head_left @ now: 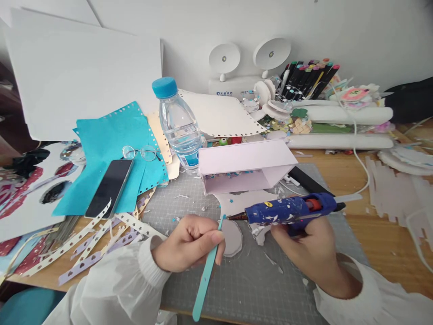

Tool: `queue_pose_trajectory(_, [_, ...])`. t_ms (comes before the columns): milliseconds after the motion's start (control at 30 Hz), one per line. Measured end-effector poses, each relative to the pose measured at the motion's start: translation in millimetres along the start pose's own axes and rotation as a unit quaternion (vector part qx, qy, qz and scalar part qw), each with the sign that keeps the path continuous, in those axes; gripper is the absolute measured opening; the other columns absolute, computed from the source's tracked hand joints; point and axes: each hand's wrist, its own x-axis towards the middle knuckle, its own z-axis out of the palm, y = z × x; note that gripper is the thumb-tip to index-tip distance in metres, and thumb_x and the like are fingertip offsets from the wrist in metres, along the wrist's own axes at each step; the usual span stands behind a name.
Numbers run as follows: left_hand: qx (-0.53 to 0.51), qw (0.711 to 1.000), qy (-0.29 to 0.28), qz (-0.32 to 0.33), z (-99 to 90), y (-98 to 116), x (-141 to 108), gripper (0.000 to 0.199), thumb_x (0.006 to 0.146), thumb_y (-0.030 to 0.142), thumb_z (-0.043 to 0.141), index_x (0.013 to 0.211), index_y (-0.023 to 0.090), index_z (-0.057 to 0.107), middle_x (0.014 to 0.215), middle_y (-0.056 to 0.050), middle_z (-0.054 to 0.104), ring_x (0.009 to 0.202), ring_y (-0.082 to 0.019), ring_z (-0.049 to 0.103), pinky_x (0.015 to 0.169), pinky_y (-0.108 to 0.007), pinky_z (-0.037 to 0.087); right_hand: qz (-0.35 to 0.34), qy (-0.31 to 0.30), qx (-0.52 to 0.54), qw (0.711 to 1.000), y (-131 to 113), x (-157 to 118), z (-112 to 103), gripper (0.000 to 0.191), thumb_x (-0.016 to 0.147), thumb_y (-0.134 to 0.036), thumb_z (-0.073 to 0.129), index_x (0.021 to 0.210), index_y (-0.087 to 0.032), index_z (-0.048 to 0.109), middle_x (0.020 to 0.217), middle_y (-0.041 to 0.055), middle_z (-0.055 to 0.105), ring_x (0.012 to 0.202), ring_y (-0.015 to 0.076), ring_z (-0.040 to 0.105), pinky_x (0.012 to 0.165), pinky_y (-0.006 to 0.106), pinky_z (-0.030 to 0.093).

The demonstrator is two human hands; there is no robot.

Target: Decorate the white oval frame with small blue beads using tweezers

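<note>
1 head view, facing forward, down at hands (248, 248).

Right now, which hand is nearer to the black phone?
The left hand is nearer, right of the phone; the right hand, holding the glue gun, is much farther right.

The phone (110, 189) and glasses (148, 153) lie toward nine o'clock; a blue-capped water bottle (180, 128) stands between ten and eleven, the twin-headed lamp (224, 58) at one o'clock.
</note>
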Motion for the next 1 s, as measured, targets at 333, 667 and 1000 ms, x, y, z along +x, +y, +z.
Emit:
queue_pose_trajectory(333, [0.008, 1.0, -0.002, -0.004, 0.2, 0.8, 0.5, 0.046, 0.094, 0.041, 0.047, 0.06, 0.011, 0.059, 0.037, 0.005, 0.037, 0.029, -0.003, 0.03, 0.031, -0.013, 0.022, 0.047, 0.003, -0.002, 0.999, -7.7, 3.6, -1.8, 0.019, 0.067, -0.022, 0.057, 0.051, -0.024, 0.047, 0.038, -0.0035, 0.05, 0.034, 0.0151, 0.047, 0.032, 0.026, 0.038])
queue_pose_trajectory(667, [0.005, 1.0, -0.001, -0.003, 0.3, 2.0, 1.6, 0.045, 0.094, 0.04, 0.048, 0.061, 0.011, 0.058, 0.035, 0.005, 0.036, 0.028, -0.002, 0.029, 0.031, -0.013, 0.022, 0.036, -0.003, -0.023, 0.999, -4.5, 3.4, -1.4, 0.021, 0.069, -0.024, 0.057, 0.05, -0.023, 0.048, 0.039, -0.0027, 0.053, 0.034, 0.0149, 0.048, 0.034, 0.026, 0.04])
queue_pose_trajectory(1000, [0.004, 1.0, 0.002, -0.012, -0.2, 0.5, 1.1, 0.046, 0.093, 0.042, 0.048, 0.061, 0.011, 0.059, 0.035, 0.005, 0.037, 0.028, -0.003, 0.029, 0.031, -0.014, 0.02, 0.03, -0.011, -0.029, 0.999, -3.6, 0.9, -1.1, 0.024, 0.071, -0.025, 0.056, 0.05, -0.024, 0.044, 0.038, -0.0032, 0.051, 0.033, 0.0156, 0.047, 0.033, 0.028, 0.039])
